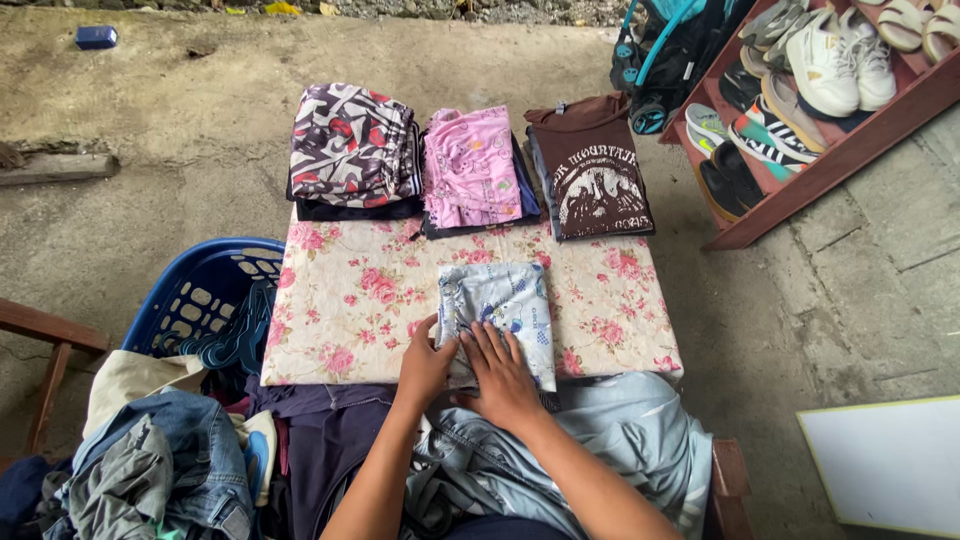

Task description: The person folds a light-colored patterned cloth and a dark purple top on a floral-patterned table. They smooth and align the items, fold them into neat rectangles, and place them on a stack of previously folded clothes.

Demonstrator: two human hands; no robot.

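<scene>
Both hands, left hand (425,365) and right hand (503,375), press open fingers seemingly flat on the folded pale printed cloth (500,305).

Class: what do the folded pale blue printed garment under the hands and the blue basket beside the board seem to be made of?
Folded pale blue printed garment: thin woven cloth, probably cotton; matte, softly creased. Blue latticed basket: moulded plastic, likely; smooth, slightly glossy, regular cut-out holes.

A folded pale blue printed garment (500,310) lies flat on the floral board's near edge.
</scene>
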